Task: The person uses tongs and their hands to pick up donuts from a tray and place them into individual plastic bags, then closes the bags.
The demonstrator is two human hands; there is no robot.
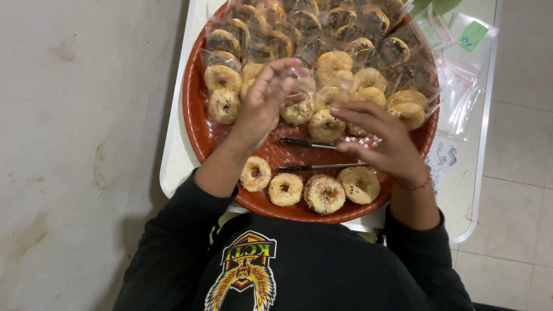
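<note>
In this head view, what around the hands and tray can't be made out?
- Left hand: its grip is unclear, palm turned away, clear bag blurred.
- Right hand: fingers cover the pastry beneath.
- Tray: far rim cut off by the top edge.
- Bagged pastries: toppings dimmed by glare.

Even, fairly dim indoor light from overhead; soft shadows only; small glare spots on the clear wrappers [322, 34] toward twelve o'clock; both hands slightly motion-blurred at centre; the floor toward nine o'clock looks soft and grainy.
</note>
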